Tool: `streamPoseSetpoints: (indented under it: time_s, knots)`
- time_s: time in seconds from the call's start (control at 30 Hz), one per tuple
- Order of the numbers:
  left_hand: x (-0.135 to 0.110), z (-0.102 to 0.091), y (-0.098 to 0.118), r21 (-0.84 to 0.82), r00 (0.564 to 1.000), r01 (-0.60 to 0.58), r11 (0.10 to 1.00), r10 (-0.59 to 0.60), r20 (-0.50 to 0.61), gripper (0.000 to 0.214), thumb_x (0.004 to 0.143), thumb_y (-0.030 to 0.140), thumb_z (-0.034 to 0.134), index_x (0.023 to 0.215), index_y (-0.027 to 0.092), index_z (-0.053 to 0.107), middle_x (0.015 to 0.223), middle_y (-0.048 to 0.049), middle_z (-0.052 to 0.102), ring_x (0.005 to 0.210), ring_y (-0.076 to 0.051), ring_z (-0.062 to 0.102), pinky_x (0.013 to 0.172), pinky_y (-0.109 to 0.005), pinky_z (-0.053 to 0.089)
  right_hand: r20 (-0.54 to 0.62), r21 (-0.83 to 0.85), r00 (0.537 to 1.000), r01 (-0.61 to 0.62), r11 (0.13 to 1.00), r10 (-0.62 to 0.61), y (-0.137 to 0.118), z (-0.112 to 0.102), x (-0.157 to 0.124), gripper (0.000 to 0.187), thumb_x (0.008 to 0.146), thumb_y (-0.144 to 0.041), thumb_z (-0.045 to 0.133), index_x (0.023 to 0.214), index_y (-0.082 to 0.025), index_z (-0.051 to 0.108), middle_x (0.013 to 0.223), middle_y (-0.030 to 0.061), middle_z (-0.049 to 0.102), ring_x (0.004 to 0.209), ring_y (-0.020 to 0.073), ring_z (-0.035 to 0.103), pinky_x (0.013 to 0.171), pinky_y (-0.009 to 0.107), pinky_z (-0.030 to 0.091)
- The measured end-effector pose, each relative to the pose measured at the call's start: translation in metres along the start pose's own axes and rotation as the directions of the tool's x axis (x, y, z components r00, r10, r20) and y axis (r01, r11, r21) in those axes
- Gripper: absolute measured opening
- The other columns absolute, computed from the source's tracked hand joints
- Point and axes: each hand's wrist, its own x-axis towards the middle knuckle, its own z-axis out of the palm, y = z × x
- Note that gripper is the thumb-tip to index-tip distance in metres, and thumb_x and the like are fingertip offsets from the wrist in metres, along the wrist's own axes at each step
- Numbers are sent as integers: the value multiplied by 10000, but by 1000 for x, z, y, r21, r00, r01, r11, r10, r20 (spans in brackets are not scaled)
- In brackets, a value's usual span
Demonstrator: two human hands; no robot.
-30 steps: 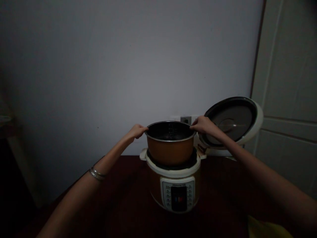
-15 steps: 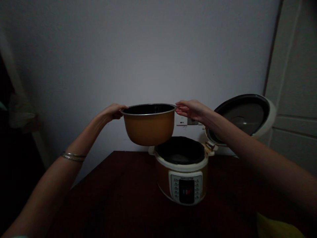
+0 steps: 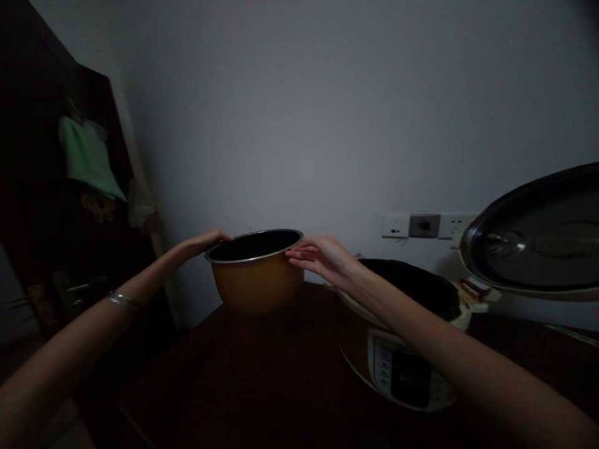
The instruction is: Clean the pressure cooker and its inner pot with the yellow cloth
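Note:
A golden rice cooker inner pot (image 3: 259, 284) with a dark inside and a silver rim is held between my two hands, slightly tilted. My left hand (image 3: 206, 242) grips its rim on the left side. On the right, my right hand (image 3: 322, 257) has its fingers against the rim and upper wall. Whether the pot's base touches the dark table is hard to tell. To the right stands the rice cooker (image 3: 360, 368), its lid (image 3: 547, 240) raised and its dark cavity showing. My right forearm crosses in front of the cooker and hides part of it.
Dark reddish table (image 3: 262, 386) lies under the pot and cooker, against a pale wall. Wall sockets (image 3: 423, 226) sit behind the cooker. At the left, a green cloth (image 3: 91, 156) hangs on a dark door (image 3: 37, 125).
Both hands have carried the pot left and lower, away from above the cooker. The view has turned left, bringing the door and green cloth into sight.

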Motion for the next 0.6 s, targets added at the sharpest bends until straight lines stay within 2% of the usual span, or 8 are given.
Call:
streamPoseSetpoints:
  time_s: [0.1, 0.2, 0.27, 0.43, 0.6]
  knots:
    - [-4, 4, -32, 47, 990, 91, 995, -96, 103, 249, 658, 343, 549, 574, 109, 563, 449, -30, 505, 448, -132, 434, 441, -243, 285, -27, 63, 1000, 4, 998, -3, 40, -1, 2, 47, 635, -77, 540, 625, -114, 567, 696, 85, 631, 705, 152, 616, 719, 291, 526]
    - [-4, 11, -64, 125, 981, 97, 987, -116, 158, 331, 663, 398, 546, 450, 183, 411, 383, 24, 326, 379, -90, 280, 418, -252, 193, -53, 105, 998, -15, 994, 21, 78, -9, 4, 89, 587, -83, 559, 662, -122, 588, 692, 58, 634, 699, 140, 607, 730, 301, 514]
    - [-2, 19, -86, 166, 971, 99, 981, -132, 201, 382, 664, 436, 535, 428, 202, 347, 388, 30, 277, 377, -87, 247, 420, -260, 179, -63, 115, 996, -57, 992, 64, 101, -15, 5, 133, 562, -81, 566, 683, -126, 599, 693, 46, 638, 690, 134, 602, 725, 298, 507]
    - [5, 38, -133, 213, 942, 80, 974, -144, 303, 403, 647, 500, 523, 425, 211, 350, 385, 26, 289, 372, -93, 255, 419, -266, 198, -80, 149, 988, -117, 982, 130, 144, -28, 5, 247, 517, -88, 585, 755, -142, 623, 677, 21, 644, 673, 131, 602, 709, 282, 497]
    - [6, 52, -154, 236, 925, 89, 968, -168, 342, 426, 616, 542, 536, 419, 203, 368, 373, 23, 319, 367, -91, 270, 418, -264, 209, -129, 151, 976, -158, 976, 178, 165, -34, 3, 286, 513, -103, 589, 793, -143, 627, 645, 12, 634, 663, 133, 606, 695, 271, 494]
